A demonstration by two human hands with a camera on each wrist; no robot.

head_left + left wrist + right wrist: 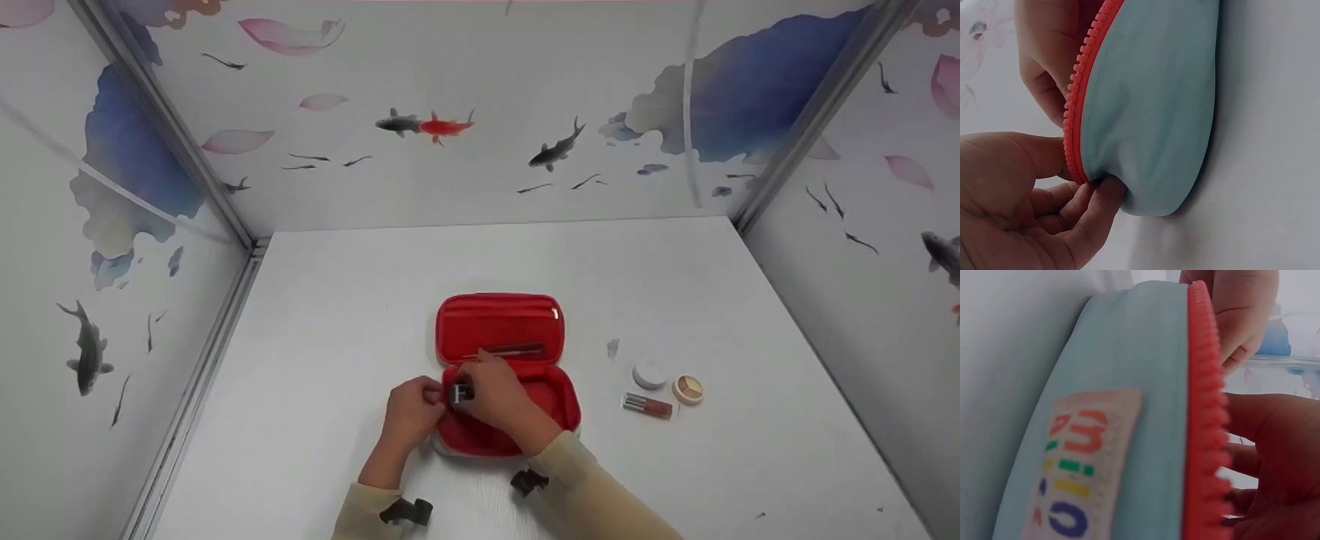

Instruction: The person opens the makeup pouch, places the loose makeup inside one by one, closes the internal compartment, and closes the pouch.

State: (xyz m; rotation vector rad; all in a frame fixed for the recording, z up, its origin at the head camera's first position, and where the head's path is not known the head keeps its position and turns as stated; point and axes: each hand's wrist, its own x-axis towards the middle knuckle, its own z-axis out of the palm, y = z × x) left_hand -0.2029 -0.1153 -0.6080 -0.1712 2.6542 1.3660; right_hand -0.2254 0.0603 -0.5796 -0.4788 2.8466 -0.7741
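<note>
A zip-up cosmetic case (502,448) lies open, its lining red, its outside pale blue-green (1151,101) with a red zipper (1203,410). My left hand (411,412) pinches the case's left rim; in the left wrist view, the left hand (1044,208) has its thumb inside and fingers against the outer fabric. Over the case's left part, my right hand (495,394) holds a small dark item with a white letter-like mark (460,394); its kind cannot be made out. In the right wrist view, the case wall partly hides the right hand (1292,450).
Slim brown sticks (521,349) lie along the lid's lower edge. Right of the case on the white table (337,322) are a round white lid (649,376), a round compact with cream shades (688,390) and a lip gloss tube (647,406). Printed panels enclose the table.
</note>
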